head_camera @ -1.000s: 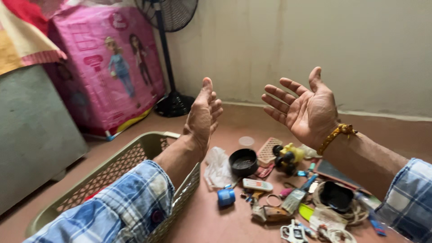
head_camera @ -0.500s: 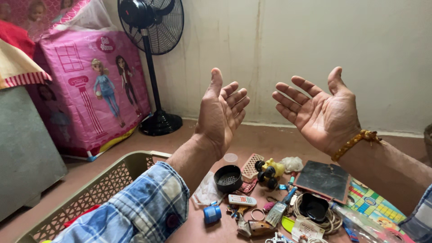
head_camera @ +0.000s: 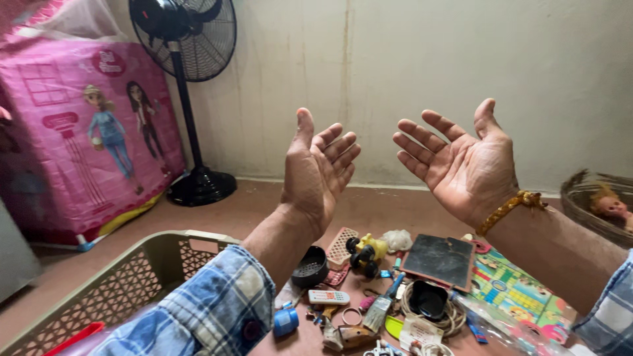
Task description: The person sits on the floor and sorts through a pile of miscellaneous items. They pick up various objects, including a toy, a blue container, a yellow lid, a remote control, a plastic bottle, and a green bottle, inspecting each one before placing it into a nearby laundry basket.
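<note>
— Look at the fingers first: on the left hand (head_camera: 316, 175) they're spread and curled a little upward, palm turned inward, gripping nothing. The right hand (head_camera: 465, 168) is the same, palm up and open, a braided yellow band (head_camera: 511, 206) on its wrist.

— Any change from a moment ago?

— The left hand was edge-on before; now it has turned so its palm faces the other. Both have stayed raised and empty, and the view has swung right, so a wicker basket with a doll (head_camera: 603, 204) has come into sight by the wall.

— So nothing picked up?

— Nothing. I'd judge the sorting hasn't begun. The clutter lies on the floor well below the hands: a black bowl (head_camera: 310, 267), a yellow toy vehicle (head_camera: 366, 254), a small slate (head_camera: 440, 260), a paintbrush (head_camera: 382, 306), a blue cup (head_camera: 285, 322).

— And the crate?

— The beige lattice basket (head_camera: 151, 270) sits under the left forearm, beside the pile. Behind stand a black pedestal fan (head_camera: 188, 99) and a pink printed toy house (head_camera: 86, 132).
</note>
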